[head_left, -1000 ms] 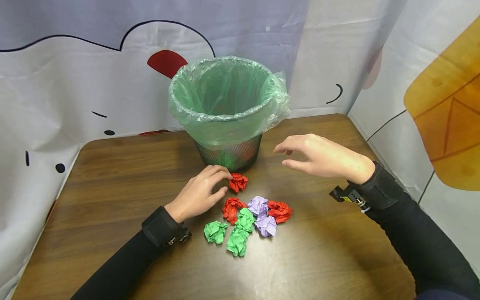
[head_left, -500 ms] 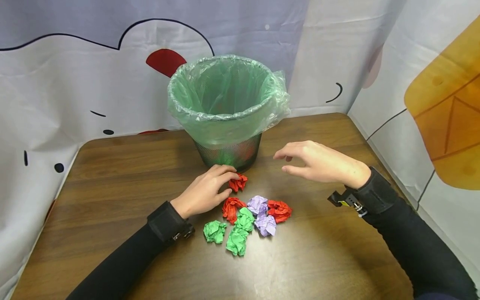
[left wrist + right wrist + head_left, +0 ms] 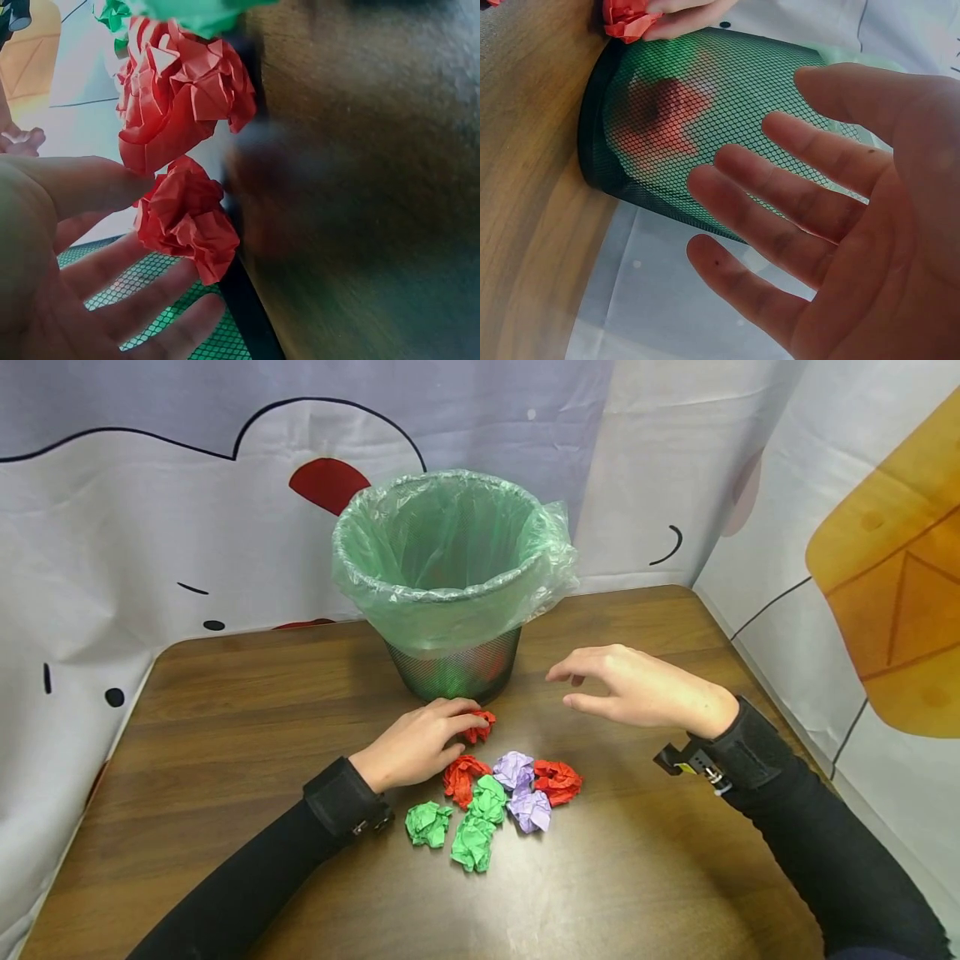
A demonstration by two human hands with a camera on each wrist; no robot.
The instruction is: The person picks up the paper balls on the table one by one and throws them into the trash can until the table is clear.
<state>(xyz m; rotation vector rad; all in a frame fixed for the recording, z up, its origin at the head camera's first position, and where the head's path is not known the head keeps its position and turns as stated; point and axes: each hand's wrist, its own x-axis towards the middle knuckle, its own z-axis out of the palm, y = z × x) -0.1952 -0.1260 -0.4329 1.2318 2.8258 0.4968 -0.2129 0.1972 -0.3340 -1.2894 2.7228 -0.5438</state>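
Note:
My left hand (image 3: 423, 741) reaches over a crumpled red paper ball (image 3: 480, 725) in front of the bin. In the left wrist view its fingers are spread along the near red ball (image 3: 187, 221), the thumb tip close to it and overlapping the edge of another red ball (image 3: 184, 94). That second red ball (image 3: 463, 779) lies just below the hand in the head view. My right hand (image 3: 630, 685) hovers to the right of the bin, holding nothing, its fingers loosely bent and apart in the right wrist view.
A black mesh bin (image 3: 450, 670) with a green plastic liner (image 3: 450, 618) stands at the table's back; red and green show through its mesh. Several green balls (image 3: 429, 824), two purple balls (image 3: 529, 811) and a red ball (image 3: 557, 782) lie on the wooden table (image 3: 247, 718). Printed curtains hang behind.
My left hand has moved right, its fingers now extending over the red paper ball by the bin. My right hand has dropped slightly. The paper balls stay in place.

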